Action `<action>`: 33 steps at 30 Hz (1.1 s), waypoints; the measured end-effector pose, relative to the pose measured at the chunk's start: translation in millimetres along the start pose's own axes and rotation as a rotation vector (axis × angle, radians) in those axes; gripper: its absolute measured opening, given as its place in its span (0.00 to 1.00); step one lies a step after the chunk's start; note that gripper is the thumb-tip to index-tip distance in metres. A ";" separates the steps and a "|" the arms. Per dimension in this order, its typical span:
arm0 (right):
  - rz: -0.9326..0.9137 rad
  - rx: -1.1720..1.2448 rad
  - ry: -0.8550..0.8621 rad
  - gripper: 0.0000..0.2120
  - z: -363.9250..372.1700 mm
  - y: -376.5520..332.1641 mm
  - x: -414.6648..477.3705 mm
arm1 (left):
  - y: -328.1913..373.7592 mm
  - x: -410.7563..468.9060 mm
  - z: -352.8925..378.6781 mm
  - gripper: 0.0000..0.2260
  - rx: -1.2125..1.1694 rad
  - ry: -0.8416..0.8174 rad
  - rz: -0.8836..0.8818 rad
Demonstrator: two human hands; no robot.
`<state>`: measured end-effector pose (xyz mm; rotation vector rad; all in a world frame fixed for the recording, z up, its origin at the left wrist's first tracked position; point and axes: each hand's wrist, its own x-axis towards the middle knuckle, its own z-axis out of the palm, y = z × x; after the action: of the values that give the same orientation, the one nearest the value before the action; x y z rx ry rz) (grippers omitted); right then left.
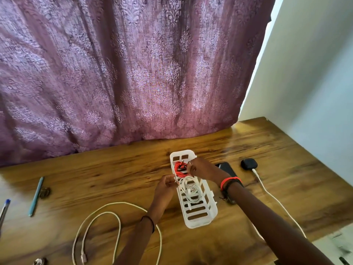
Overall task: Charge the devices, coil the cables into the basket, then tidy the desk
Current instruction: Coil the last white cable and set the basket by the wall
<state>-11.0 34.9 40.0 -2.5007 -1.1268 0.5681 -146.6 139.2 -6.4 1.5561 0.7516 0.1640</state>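
We have one view only, from a wide-angle camera worn on the head, looking forward and down across the wooden surface [114, 169] toward the purple curtain [114, 73] behind it. It sits close above the work: the left forearm [136, 241] and right forearm [267, 217] enter from the bottom edge, the white basket [193, 217] lies low in the middle, and a pale wall [315, 73] fills the right

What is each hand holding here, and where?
Right hand pinches the red cable coil at its right edge, inside the basket. Left hand grips the basket's left rim.
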 end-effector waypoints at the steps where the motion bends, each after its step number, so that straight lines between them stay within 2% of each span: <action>1: 0.011 0.035 0.037 0.08 -0.6 -0.5 1.7 | -0.2 0.8 -0.8 0.09 -0.007 0.010 0.005; 6: 0.023 0.206 0.248 0.06 0.9 -22.7 3.2 | -3.7 5.8 -11.4 0.08 -0.035 0.090 0.033; 9: -0.003 0.304 0.309 0.07 9.1 -38.7 4.0 | -9.8 9.6 -21.3 0.08 -0.075 0.113 0.060; 14: -0.085 0.380 0.290 0.07 37.3 -80.3 9.5 | -25.8 1.2 -54.0 0.09 -0.046 0.196 0.105; 17: -0.135 0.387 0.223 0.08 55.7 -107.9 13.7 | -33.4 -10.6 -84.7 0.14 0.002 0.260 0.157; 22: -0.231 0.382 0.108 0.08 92.2 -149.1 14.8 | -51.1 -46.2 -144.3 0.12 0.266 0.478 0.206; 24: -0.252 0.361 0.068 0.08 109.1 -164.0 14.8 | -60.9 -59.2 -164.9 0.15 0.340 0.577 0.220; 27: -0.292 0.319 -0.002 0.09 135.0 -186.7 13.8 | -81.3 -69.3 -194.6 0.11 0.472 0.638 0.084; 30: -0.305 0.303 -0.067 0.09 157.2 -212.2 15.6 | -99.7 -73.1 -215.9 0.09 0.574 0.591 -0.086; 33: -0.312 0.280 -0.088 0.10 169.9 -232.8 18.0 | -104.2 -73.6 -223.6 0.10 0.666 0.525 -0.170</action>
<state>-229.4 218.7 -4.1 -2.0322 -1.3354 0.6957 -358.3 280.5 -44.9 2.0939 1.4526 0.2129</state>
